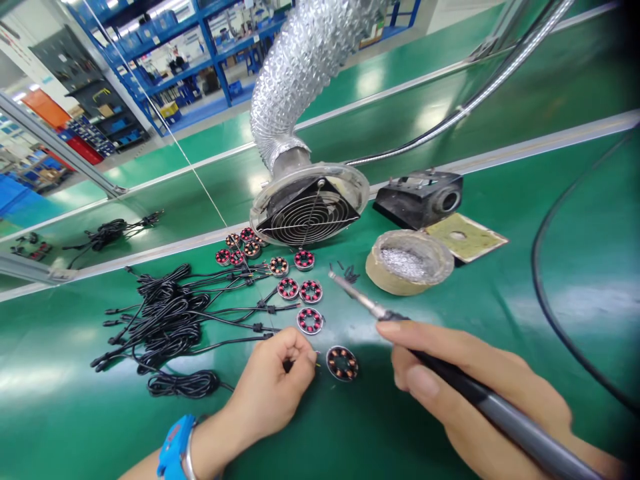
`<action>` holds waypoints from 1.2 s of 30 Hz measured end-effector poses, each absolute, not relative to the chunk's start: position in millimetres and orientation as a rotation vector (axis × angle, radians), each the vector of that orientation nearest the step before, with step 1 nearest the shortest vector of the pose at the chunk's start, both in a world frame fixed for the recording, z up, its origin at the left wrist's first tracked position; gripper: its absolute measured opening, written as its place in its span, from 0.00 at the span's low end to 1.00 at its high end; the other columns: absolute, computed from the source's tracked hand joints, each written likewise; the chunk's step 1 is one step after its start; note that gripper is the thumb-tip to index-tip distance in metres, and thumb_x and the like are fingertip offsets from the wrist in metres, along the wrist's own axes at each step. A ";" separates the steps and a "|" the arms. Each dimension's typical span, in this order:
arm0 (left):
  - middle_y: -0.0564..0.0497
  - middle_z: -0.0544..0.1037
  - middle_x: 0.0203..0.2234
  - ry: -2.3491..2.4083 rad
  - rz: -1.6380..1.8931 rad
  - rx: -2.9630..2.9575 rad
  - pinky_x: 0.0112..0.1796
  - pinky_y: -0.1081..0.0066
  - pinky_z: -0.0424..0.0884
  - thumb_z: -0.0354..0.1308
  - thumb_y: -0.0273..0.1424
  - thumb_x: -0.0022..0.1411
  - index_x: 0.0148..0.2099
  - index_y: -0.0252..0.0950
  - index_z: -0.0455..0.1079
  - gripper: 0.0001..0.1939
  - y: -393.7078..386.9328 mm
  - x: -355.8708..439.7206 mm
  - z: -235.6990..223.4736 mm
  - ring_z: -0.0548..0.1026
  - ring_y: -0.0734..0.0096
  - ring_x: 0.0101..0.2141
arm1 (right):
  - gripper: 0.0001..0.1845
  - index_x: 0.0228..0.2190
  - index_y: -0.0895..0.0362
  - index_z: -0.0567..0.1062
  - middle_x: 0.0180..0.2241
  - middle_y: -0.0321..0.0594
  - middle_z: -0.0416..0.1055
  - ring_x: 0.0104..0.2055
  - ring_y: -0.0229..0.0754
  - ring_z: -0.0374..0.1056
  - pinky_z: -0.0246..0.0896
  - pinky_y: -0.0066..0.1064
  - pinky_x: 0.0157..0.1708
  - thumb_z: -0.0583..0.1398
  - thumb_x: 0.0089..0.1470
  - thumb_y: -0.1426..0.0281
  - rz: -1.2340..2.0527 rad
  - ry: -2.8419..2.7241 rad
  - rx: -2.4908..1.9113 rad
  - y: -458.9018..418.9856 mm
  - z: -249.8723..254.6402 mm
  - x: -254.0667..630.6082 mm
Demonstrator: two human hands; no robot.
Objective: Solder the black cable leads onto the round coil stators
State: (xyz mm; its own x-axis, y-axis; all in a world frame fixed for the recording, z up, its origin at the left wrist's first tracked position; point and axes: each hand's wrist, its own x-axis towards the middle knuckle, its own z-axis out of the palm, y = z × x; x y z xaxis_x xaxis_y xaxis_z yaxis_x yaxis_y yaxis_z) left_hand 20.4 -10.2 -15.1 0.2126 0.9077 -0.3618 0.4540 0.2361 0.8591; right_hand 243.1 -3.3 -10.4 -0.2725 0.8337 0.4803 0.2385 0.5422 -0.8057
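In my right hand [480, 387] is a soldering iron [450, 377], gripped like a pen, its tip pointing up and left above the bench. My left hand [277, 380] is pinched closed around the end of a black cable [227, 387]; thin wire ends [317, 360] poke out past the fingertips. Just right of those fingers lies a round motor stator [343, 363] with copper windings, apart from the hand. Behind it, stators with red windings [310, 321] form a loose row. Several coiled black cables [173, 320] are heaped to the left.
A round tub of silvery material [407, 263] stands beyond the iron, beside a yellowish sponge pad [467, 237] and a black iron holder [425, 197]. A fume extractor fan [310, 213] on a foil duct [295, 80] overhangs the green bench. Small black sleeves [350, 273] lie near the tub.
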 end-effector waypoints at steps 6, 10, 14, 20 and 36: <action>0.59 0.60 0.21 1.376 0.488 1.418 0.26 0.74 0.54 0.48 0.36 0.68 0.32 0.37 0.61 0.12 -10.1 17.1 -13.1 0.57 0.76 0.24 | 0.13 0.41 0.53 0.71 0.29 0.34 0.74 0.27 0.36 0.70 0.65 0.25 0.28 0.55 0.59 0.81 0.695 -1.992 -0.735 12.2 -17.2 224.6; 0.59 0.60 0.21 1.326 0.382 1.454 0.26 0.74 0.54 0.45 0.38 0.70 0.34 0.38 0.60 0.13 -9.4 13.3 -7.1 0.57 0.75 0.23 | 0.11 0.38 0.54 0.71 0.28 0.36 0.72 0.26 0.38 0.65 0.59 0.27 0.27 0.54 0.60 0.81 0.652 -2.109 -0.697 16.8 -31.1 212.4; 0.57 0.65 0.24 1.260 0.334 1.587 0.30 0.72 0.58 0.44 0.36 0.71 0.33 0.38 0.59 0.14 -8.8 11.4 1.7 0.63 0.74 0.26 | 0.11 0.37 0.54 0.71 0.27 0.35 0.70 0.27 0.38 0.62 0.56 0.27 0.27 0.52 0.60 0.81 0.649 -2.139 -0.650 17.8 -35.7 205.0; 0.57 0.69 0.28 1.329 0.266 1.722 0.33 0.72 0.59 0.45 0.31 0.70 0.35 0.39 0.59 0.09 -8.6 13.3 10.1 0.66 0.73 0.30 | 0.14 0.41 0.54 0.67 0.31 0.34 0.70 0.30 0.35 0.65 0.60 0.24 0.32 0.52 0.58 0.82 0.773 -2.050 -0.676 11.8 -28.4 207.2; 0.62 0.57 0.15 1.241 0.507 1.053 0.21 0.75 0.48 0.53 0.47 0.63 0.32 0.38 0.59 0.18 -11.8 21.2 -16.7 0.52 0.78 0.19 | 0.15 0.43 0.54 0.67 0.31 0.34 0.71 0.30 0.35 0.68 0.64 0.24 0.32 0.55 0.54 0.80 0.819 -1.993 -0.782 8.5 -36.6 213.7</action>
